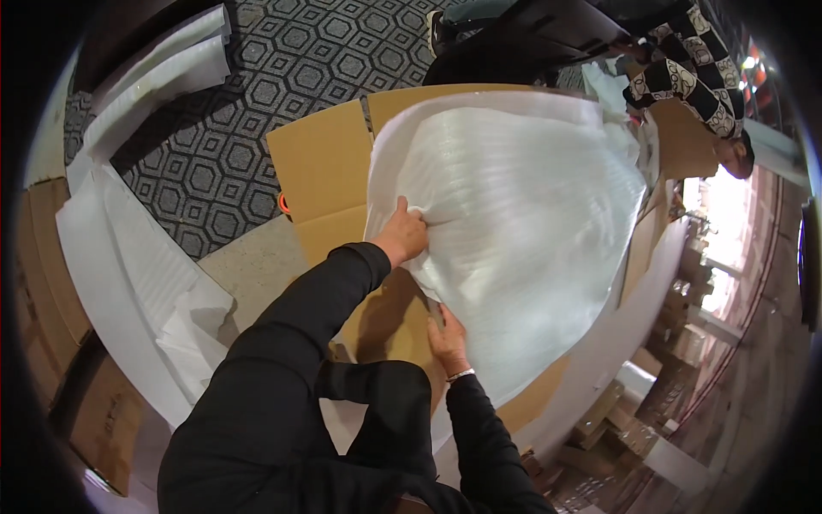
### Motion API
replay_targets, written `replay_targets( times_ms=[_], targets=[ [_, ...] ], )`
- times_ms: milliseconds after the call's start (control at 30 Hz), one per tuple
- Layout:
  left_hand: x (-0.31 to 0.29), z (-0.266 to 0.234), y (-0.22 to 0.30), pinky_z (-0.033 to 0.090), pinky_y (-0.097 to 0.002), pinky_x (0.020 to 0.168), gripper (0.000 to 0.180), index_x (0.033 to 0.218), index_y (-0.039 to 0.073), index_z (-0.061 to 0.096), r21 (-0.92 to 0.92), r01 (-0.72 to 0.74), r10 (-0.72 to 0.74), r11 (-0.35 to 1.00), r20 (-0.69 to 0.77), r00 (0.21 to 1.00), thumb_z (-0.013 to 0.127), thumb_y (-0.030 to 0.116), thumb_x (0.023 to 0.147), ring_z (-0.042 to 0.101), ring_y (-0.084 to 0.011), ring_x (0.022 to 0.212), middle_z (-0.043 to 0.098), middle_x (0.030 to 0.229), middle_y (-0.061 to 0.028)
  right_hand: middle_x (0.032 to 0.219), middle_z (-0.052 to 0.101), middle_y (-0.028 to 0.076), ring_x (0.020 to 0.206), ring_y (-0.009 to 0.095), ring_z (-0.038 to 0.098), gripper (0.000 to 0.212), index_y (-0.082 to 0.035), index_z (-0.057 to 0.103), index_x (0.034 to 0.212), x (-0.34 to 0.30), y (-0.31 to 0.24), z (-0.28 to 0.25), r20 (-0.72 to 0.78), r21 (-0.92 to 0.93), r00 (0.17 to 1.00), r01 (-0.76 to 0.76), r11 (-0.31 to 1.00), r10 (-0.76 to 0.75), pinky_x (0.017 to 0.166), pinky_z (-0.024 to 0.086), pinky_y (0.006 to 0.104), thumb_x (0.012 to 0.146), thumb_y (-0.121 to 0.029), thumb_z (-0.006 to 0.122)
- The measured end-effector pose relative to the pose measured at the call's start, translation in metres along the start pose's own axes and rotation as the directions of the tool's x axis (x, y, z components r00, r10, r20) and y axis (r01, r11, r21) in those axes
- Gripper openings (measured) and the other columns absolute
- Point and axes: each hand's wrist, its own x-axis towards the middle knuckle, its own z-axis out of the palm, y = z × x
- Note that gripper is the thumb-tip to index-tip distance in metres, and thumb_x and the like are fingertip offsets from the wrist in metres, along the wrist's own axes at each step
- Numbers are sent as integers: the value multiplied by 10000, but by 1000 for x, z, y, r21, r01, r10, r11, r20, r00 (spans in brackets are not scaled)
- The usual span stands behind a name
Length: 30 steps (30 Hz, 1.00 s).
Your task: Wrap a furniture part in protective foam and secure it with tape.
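A large white foam sheet [514, 214] lies over something flat that it hides, on opened cardboard [318, 158]. At the sheet's left edge my left hand [406, 233] is closed on the foam, and creases run out from its fingers. Lower down, my right hand [449, 344] pinches the near edge of the same foam sheet between thumb and fingers. A thin bracelet circles my right wrist.
White foam sheeting [128, 274] stretches along the left, beside cardboard boxes [98, 411]. Patterned carpet [282, 60] covers the floor beyond. At the far right, a person in a checkered sleeve [685, 77] is near a large dark panel [531, 43]. Cartons [634, 381] stand at right.
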Motion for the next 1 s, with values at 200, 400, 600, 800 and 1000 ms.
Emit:
replay_targets(
  times_ms=[200, 400, 600, 800, 1000],
  targets=[
    [-47, -35, -14, 385, -474, 896, 371, 1097, 156, 648, -298, 20, -49, 954, -87, 995, 616, 406, 825, 524, -214, 1100, 612, 1124, -6, 1241, 593, 174, 1152, 265, 569, 464, -7, 521, 1292, 5, 3, -8, 74, 121, 997, -23, 992, 14, 963, 441, 331, 842, -86, 603],
    [-160, -12, -13, 461, -376, 685, 569, 1107, 77, 576, -264, -319, 210, 910, -369, 905, 717, 477, 728, 602, -274, 873, 602, 951, -115, 1274, 581, 134, 1174, 261, 548, 465, -57, 541, 1291, 13, 6, -16, 185, 199, 983, -57, 978, 20, 957, 430, 324, 827, -73, 572],
    [-179, 49, 63, 485, -353, 685, 512, 1081, -13, 607, -994, 100, -398, 38, 76, 914, 675, 420, 817, 610, -221, 765, 638, 903, -118, 1251, 590, 143, 1129, 271, 561, 446, -73, 575, 1249, 12, 6, -16, 215, 178, 976, -51, 983, 12, 926, 440, 334, 805, -108, 572],
    [-115, 31, 64, 487, -370, 759, 336, 1098, -11, 609, -946, -114, -764, -304, 171, 622, 639, 211, 848, 619, -227, 807, 660, 928, -114, 1164, 623, 151, 1054, 263, 611, 367, -45, 603, 1198, 14, -43, -29, 301, -106, 953, 15, 994, 18, 896, 472, 352, 832, -82, 605],
    [-111, -33, 58, 496, -375, 763, 309, 1167, 48, 595, -963, 56, -850, 264, -205, 485, 546, 112, 868, 629, -349, 852, 659, 1008, -164, 1187, 584, 201, 1116, 340, 558, 340, 7, 557, 1214, 63, -130, -50, -49, 206, 975, 222, 953, -217, 900, 465, 343, 912, -145, 530]
  ],
)
